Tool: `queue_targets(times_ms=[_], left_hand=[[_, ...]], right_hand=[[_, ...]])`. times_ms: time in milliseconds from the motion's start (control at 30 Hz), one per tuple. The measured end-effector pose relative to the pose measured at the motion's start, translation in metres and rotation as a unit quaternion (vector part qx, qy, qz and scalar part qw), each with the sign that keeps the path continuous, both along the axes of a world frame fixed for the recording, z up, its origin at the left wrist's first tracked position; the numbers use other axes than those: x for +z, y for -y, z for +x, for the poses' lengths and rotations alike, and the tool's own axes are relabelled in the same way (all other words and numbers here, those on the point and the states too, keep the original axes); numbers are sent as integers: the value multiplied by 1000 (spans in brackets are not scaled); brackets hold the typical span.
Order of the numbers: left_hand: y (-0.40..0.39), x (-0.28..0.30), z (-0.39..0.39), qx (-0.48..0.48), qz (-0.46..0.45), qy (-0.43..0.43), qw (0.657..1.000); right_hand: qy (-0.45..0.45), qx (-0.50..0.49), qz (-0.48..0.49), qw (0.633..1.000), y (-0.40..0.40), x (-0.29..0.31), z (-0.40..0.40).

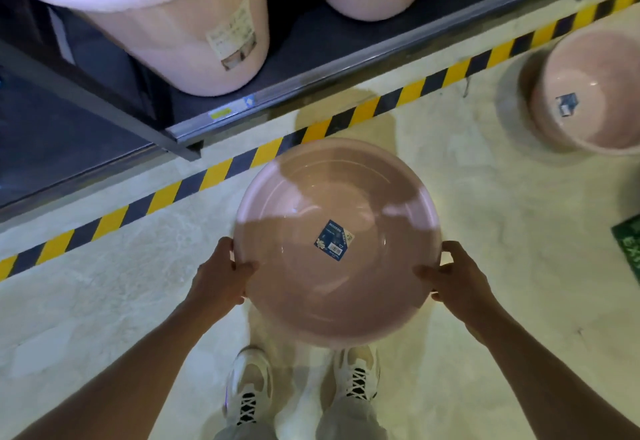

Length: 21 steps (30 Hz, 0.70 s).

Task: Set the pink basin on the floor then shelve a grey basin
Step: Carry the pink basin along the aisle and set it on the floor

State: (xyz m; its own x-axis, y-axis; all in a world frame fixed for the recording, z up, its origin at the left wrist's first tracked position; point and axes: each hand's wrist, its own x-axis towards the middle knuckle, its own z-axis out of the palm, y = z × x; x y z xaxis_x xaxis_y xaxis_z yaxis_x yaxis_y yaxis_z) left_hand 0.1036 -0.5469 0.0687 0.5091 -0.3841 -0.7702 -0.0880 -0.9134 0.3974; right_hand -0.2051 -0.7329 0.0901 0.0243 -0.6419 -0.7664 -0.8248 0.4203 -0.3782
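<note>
I have the pink basin up in both hands, held out over the floor above my white shoes, just on the near side of the yellow-and-black hazard stripe. My left hand clamps the rim at about eight o'clock and my right hand at about four o'clock — fingers curled over the edge on each side, closed on the basin. It rides open side up, a blue label stuck inside the bowl.

So I judge the first step only under way: the basin looks clear of the ground, not yet set down. A second pink basin already rests on the floor at two o'clock, well apart from mine.

The second step is untouched as far as I can see. The dark shelf at twelve o'clock carries pink buckets — I cannot make out a grey basin with any certainty, so I will have to find one after lowering this.
</note>
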Motion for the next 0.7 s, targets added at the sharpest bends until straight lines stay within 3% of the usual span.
queue_targets(times_ms=[367,700], left_hand=[[162,133,-91,-182,-70,-4,981],[301,166,-235,-308,-113,-28,944]], right_hand=[[41,-135,-63,988,69,121,-144],[-7,-233,-96,968,132,193,-305]])
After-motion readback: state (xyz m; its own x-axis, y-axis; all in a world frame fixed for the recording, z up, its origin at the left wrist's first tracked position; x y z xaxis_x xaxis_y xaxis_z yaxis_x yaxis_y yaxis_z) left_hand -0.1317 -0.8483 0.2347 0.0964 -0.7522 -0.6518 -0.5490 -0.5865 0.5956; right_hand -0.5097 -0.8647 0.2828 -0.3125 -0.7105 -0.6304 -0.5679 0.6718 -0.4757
